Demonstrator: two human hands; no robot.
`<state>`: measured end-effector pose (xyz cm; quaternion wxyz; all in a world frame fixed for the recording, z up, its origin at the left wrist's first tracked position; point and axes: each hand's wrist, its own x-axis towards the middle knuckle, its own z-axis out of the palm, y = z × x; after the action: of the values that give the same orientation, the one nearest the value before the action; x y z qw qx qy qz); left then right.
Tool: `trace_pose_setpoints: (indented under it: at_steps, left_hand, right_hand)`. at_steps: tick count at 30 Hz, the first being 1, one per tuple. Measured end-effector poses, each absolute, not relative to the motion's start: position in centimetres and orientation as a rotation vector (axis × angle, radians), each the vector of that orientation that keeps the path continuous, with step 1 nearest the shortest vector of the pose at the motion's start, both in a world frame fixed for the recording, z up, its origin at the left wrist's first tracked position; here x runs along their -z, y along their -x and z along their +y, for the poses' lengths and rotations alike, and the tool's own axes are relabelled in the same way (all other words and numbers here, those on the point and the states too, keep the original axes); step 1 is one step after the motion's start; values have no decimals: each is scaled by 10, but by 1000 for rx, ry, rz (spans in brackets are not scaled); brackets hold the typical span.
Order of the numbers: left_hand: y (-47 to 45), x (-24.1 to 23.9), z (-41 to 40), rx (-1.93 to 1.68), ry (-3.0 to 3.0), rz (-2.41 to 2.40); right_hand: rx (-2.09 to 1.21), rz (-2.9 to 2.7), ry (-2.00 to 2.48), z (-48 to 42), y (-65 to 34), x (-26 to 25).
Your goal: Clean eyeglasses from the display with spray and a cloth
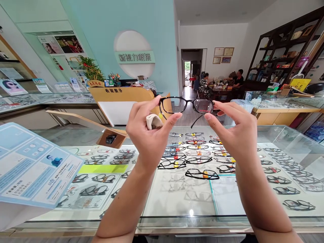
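Up above a glass display counter [174, 202], a pair of black glasses [188, 101] is being held in the air, lenses upright and the front spread across the view. Left hand [145, 135] has one end pinched between thumb and fingers, with a crumpled off-white cloth [152, 122] tucked into the same hand; right hand [234, 130] has the other end by its fingertips. Honestly can't tell whether that right thumb presses on the rim or just sits near it, so take that bit with a pinch of salt. To me it looks like a hold-up-and-check step, maybe with some wiping involved given the cloth. I'd say the next move calls for a light, even grip at both ends, no twisting, and fingers kept off the lenses. As for materials: the frame is thin, glossy and looks like plastic, with rounded lenses, red lettering on the one nearer the right hand, and a slim curved arm dangling below. The cloth looks soft and matte, all folds. Under the smooth, reflective countertop sit rows of other glasses [198, 161], and a stiff-looking blue-and-white leaflet [27, 162] juts in at left.
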<state>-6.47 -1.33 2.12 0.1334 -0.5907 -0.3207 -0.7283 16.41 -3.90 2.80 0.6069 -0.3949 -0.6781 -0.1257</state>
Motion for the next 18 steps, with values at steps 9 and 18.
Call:
trace_pose_setpoints:
  at_steps: [9,18]
  left_hand:
    - [66,-21,-10,2152,1741,-983]
    - [68,-13,4,2188,1879,-1054]
  right_hand:
    - [333,-1510,847,-37,-162,-26]
    - [388,-1391,788,-39,-156,-23]
